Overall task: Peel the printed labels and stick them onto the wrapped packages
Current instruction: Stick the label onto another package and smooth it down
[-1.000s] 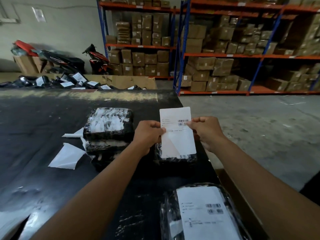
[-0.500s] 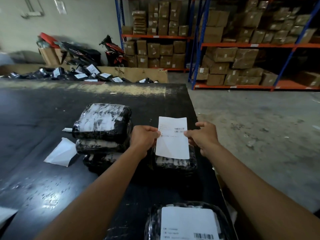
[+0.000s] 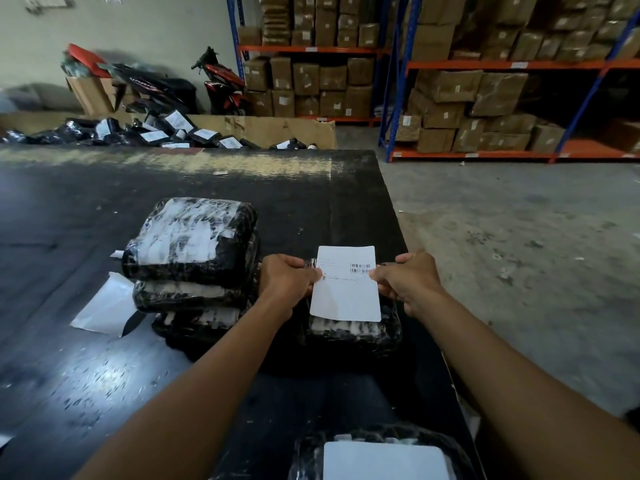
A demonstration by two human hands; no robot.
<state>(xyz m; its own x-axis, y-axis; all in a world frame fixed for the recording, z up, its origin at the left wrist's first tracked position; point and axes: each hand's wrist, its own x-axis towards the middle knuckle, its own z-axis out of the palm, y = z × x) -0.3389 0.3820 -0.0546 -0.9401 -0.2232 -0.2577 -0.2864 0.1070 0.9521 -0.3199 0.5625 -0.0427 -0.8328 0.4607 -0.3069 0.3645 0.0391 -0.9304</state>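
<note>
Both hands pinch a white printed label (image 3: 346,296) with barcodes by its side edges. My left hand (image 3: 287,280) grips its left edge and my right hand (image 3: 403,280) its right edge. The label lies over a black wrapped package (image 3: 353,332) on the black table (image 3: 104,202); whether it touches the wrap I cannot tell. A stack of three wrapped packages (image 3: 194,251) stands just left of my left hand. Another wrapped package with a white label (image 3: 381,459) lies at the bottom edge.
White peeled backing sheets (image 3: 104,306) lie left of the stack. A cardboard bin with several labelled black parcels (image 3: 166,133) stands beyond the table. Blue-and-orange shelves of cartons (image 3: 485,91) and motorbikes (image 3: 221,81) fill the background. Concrete floor (image 3: 519,254) lies to the right.
The label has come down from in front of me onto the package below it. Both hands kept their grip on its edges. The camera tilted downward.
</note>
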